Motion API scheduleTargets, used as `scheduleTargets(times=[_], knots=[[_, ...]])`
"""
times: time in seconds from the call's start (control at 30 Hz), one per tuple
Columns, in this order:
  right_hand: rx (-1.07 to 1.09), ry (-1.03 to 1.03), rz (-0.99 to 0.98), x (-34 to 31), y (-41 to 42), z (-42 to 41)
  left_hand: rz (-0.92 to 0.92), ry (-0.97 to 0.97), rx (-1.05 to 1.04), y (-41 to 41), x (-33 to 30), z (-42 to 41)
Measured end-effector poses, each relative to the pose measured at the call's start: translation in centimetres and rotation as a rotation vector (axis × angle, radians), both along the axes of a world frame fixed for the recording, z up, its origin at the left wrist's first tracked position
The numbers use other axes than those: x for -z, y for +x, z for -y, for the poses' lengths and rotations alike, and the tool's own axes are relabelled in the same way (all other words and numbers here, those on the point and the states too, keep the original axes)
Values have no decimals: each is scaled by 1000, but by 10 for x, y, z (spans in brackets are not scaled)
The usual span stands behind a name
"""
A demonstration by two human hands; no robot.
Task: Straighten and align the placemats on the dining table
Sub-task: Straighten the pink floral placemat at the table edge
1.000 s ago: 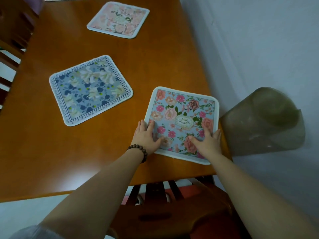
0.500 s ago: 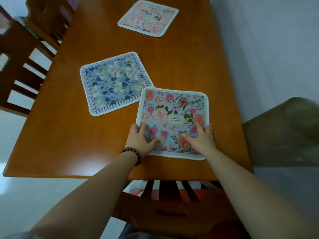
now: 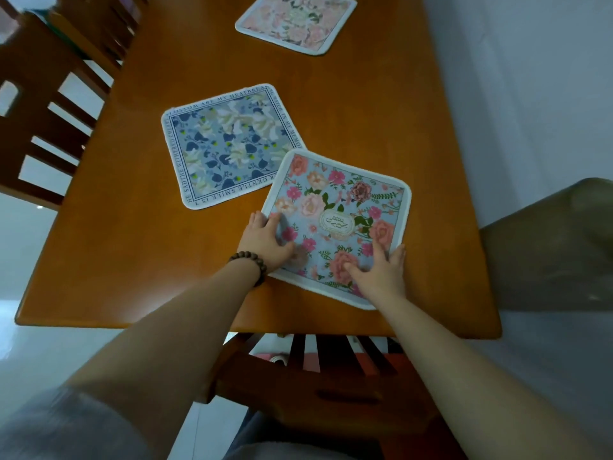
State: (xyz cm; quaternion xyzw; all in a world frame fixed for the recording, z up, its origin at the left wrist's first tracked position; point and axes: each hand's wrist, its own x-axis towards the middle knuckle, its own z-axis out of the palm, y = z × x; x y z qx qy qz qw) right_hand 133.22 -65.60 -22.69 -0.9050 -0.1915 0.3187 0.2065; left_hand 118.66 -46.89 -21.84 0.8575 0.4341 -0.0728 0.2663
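Currently: both palms flat on near floral placemat

Left to right. Chair point(image 3: 49, 104) at far left, beside the dining table point(image 3: 116, 254). Blue placemat point(image 3: 229, 146) lies mid-table, rotated off the table edges; its near right corner looks tucked just under the far left corner of the pink-rose placemat point(image 3: 338, 224), or at least touching it. Left hand point(image 3: 267, 242), beaded bracelet point(image 3: 250, 265) on the wrist, rests flat on the pink-rose mat's left edge, fingers spread, not pinching anything. Right hand point(image 3: 381, 272) is flat on the near right corner, fingers apart, palm down, also no pinch. The mat sits near the table's near right corner, skewed, not square to the table edge. A third, pale pink placemat point(image 3: 297, 23) lies far, toward the right, also angled.

Handling guess: mats look thin, soft, cloth-like, light; should slide easily on the polished wood under palm pressure, may bunch if shoved from one corner. Best hold: flat palms on two opposite edges, or pinch two near corners. Overlap with the blue mat could drag it along. Blurred grey-green object point(image 3: 547, 244) at right, cannot identify.
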Motion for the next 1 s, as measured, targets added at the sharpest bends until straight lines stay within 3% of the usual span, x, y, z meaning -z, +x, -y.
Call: scheduleTargets(times=[0.17,0.3,0.47,0.67,0.8,1.0], knots=[[154,14,-10,4,-29,8,-113,36,175,27,0,-28],[174,64,78,6,-20,11,-120,27,169,29,0,-31],[-84,36,231,-1,40,0,9,66,-29,3,3,14],[-417,-121,343,3,108,-29,-45,36,-199,-11,15,80],[-550,-227,357,7,135,-47,-84,44,-161,-6,21,108],[-552,-215,394,8,138,-47,-91,54,-121,-3,23,103]])
